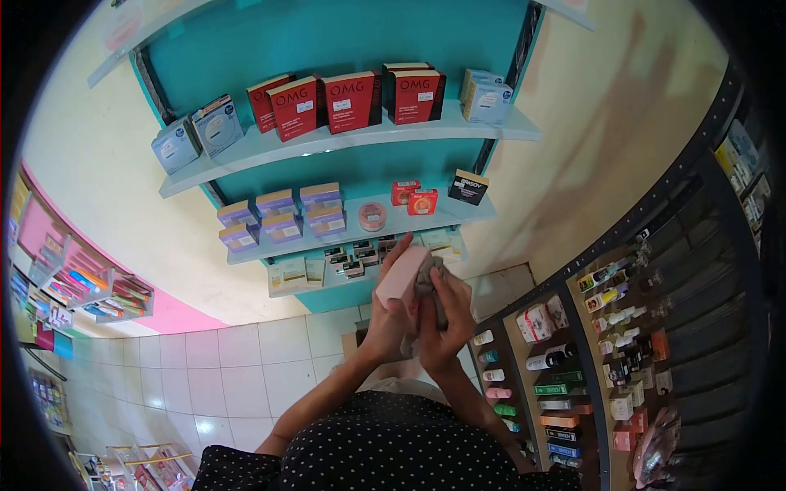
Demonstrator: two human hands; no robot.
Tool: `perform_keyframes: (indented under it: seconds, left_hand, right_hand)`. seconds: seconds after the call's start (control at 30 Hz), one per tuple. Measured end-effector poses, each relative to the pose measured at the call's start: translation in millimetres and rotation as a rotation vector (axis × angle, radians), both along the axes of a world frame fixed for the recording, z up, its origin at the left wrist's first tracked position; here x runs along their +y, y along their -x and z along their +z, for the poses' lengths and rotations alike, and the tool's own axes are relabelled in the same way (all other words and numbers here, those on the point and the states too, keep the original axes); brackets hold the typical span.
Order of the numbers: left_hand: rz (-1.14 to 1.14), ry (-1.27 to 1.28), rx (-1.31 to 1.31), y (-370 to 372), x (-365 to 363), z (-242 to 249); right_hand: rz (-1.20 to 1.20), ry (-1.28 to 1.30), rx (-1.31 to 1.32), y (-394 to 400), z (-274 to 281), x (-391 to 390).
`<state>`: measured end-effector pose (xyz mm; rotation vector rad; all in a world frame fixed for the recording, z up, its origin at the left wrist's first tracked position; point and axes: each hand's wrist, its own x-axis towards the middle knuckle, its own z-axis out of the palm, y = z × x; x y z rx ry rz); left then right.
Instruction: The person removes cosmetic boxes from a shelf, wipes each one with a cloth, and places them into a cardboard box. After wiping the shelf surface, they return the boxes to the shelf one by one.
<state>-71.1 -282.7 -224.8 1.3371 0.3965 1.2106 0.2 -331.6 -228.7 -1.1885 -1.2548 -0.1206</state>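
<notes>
My left hand [385, 329] is closed around a pale pink box [402, 277], held tilted in front of my body. A crumpled grey cloth [429, 280] is gripped in my right hand [447, 317] and pressed against the box's right side. Part of the cloth hangs below my fingers, and the box's lower end is hidden by my hands. Just beyond them, small black boxes [353, 268] stand on the lowest visible shelf [327, 282].
Red boxes marked OMG [352, 102] line the upper shelf [327, 146], with light blue boxes [489, 101] at its ends. Purple boxes [325, 219] and a round pink container [372, 216] occupy the middle shelf [352, 233]. A dark rack of bottles [607, 299] rises at right.
</notes>
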Motion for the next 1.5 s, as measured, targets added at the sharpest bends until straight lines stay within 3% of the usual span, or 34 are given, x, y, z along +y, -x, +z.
perform_keyframes:
  seconds: [0.17,0.37,0.43,0.53,0.87,0.9,0.97,1.0,1.03,1.07,1.13,1.17,1.23,1.27,1.33,1.37,1.43,1.5]
  left_hand:
    - [0.084,-0.071,0.107,9,7,-7]
    - [0.078,-0.226,0.268,17,7,5]
    - [0.085,-0.418,0.365,21,10,0]
    - [0.141,-0.599,0.404,19,8,1]
    - [0.084,-0.498,0.413,18,8,-3]
    - [0.020,-0.374,0.359,17,6,-5]
    - [-0.044,-0.252,0.306,15,3,-8]
    - [-0.060,-0.063,0.217,13,0,-9]
    - [-0.074,0.127,0.128,13,-2,-10]
    - [-0.073,0.127,0.127,12,-2,-10]
    - [-0.210,0.698,-0.153,11,-3,-9]
    - [-0.210,0.700,-0.152,10,0,-18]
    - [0.054,0.205,0.049,7,8,-30]
    - [0.053,0.205,0.050,8,9,-34]
    - [0.086,0.703,0.057,8,6,-9]
    - [0.087,0.702,0.058,8,7,-15]
    - [0.383,0.128,0.336,7,8,-28]
    - [0.358,0.082,0.419,9,3,-29]
  right_hand:
    - [0.216,-0.032,0.201,9,-4,-17]
    - [0.217,-0.099,-0.013,-5,16,-19]
    - [0.143,-0.091,-0.151,-12,21,-12]
    - [0.095,-0.055,-0.092,-25,21,0]
    - [0.242,-0.113,-0.076,-21,12,-12]
    - [0.238,-0.112,-0.075,-23,11,-11]
    - [0.164,-0.021,0.273,-28,9,-7]
    - [0.164,-0.022,0.274,-31,6,-3]
    - [0.295,0.026,0.635,-35,2,0]
    - [0.425,0.076,0.994,-38,0,2]
    - [0.529,0.142,1.091,-41,1,-2]
    - [0.632,0.209,1.189,-40,1,-4]
    - [0.634,0.226,1.216,-37,-4,-6]
    - [0.638,0.241,1.239,-35,-8,-6]
    - [0.568,0.252,1.174,-31,-18,-9]
    - [0.497,0.265,1.108,-29,-22,-10]
    - [0.407,0.226,1.102,-20,-16,-12]
    - [0.313,0.187,1.099,-9,-10,-16]
